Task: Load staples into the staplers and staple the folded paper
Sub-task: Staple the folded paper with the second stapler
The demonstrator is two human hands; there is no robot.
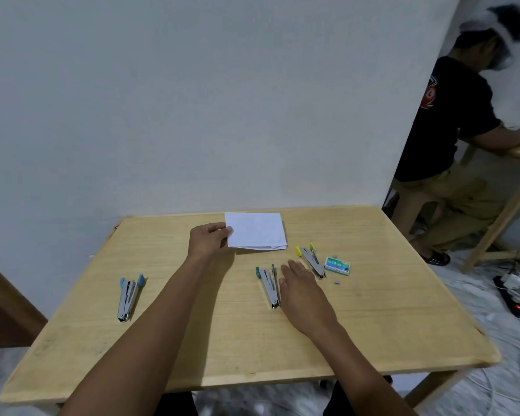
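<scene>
head view: only one supplied
folded paper: being pinched at its left edge by left hand, far middle of table
right hand: being held flat, fingers straight and together, nothing gripped, between teal stapler and yellow stapler
risk: layers likely being fanned by the one-edge pinch; loose staple strip could be swept away by the right hand
staple box: contents being hidden, cannot tell
</scene>
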